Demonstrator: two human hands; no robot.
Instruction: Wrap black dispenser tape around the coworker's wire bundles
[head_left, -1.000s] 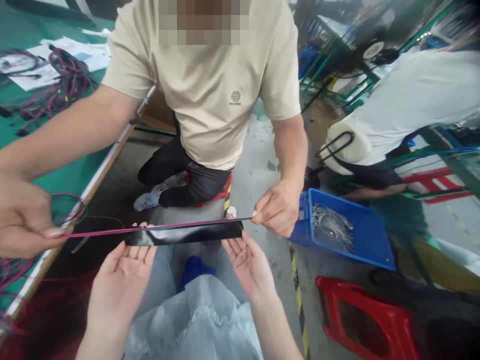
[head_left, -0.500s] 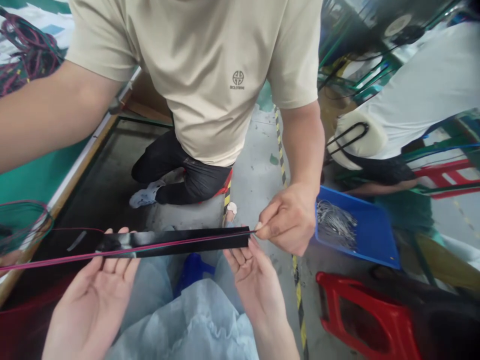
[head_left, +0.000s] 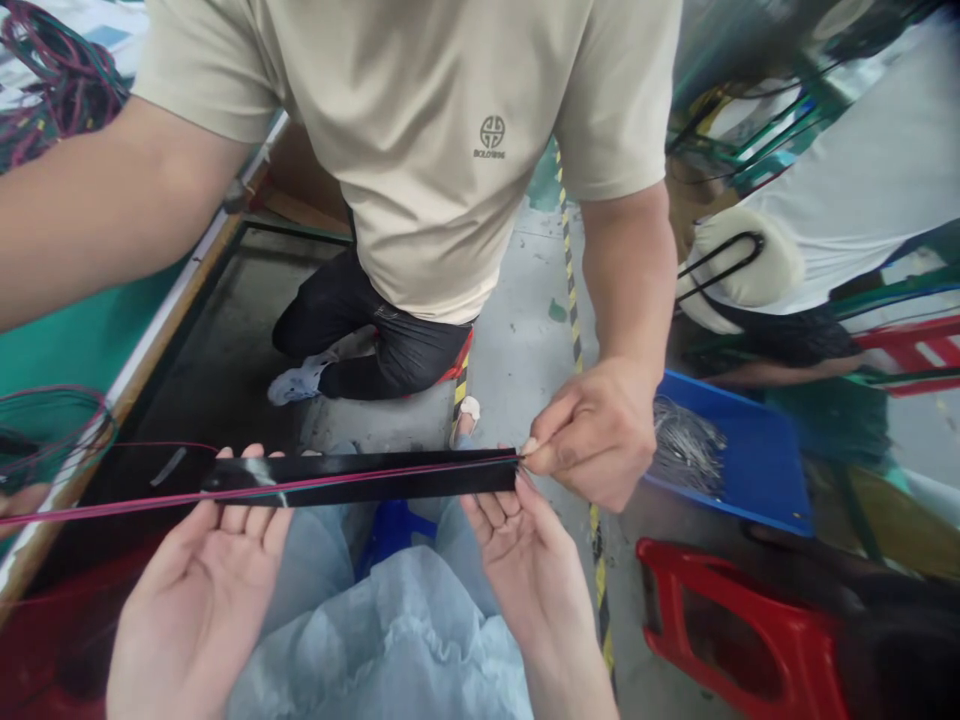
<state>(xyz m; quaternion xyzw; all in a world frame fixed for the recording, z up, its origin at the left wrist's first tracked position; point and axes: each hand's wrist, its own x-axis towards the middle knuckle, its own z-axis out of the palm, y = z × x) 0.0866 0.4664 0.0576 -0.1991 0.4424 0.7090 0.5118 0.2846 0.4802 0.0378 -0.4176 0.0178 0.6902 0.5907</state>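
Observation:
A long black strip [head_left: 405, 486] is stretched level across the view, with pink and teal wires [head_left: 330, 485] running along its front. My left hand [head_left: 206, 580] is palm up at its left end, fingers behind the strip and thumb at its lower edge. Palm up too, my right hand [head_left: 521, 555] holds the strip's right end, the thumb by the corner. Just beyond that corner, another person's hand [head_left: 600, 435] pinches the wire ends.
A person in a beige shirt [head_left: 420, 150] sits opposite. At the left is a green table with a wooden edge [head_left: 161, 325] and bundled wires [head_left: 60, 80]. To the right are a blue bin [head_left: 765, 470] of thin metallic pieces, a red stool [head_left: 750, 620] and another person in white.
The view has shifted slightly, so the strip, my hands and the other person's hand appear a little further right. Both my hands keep their hold on the strip.

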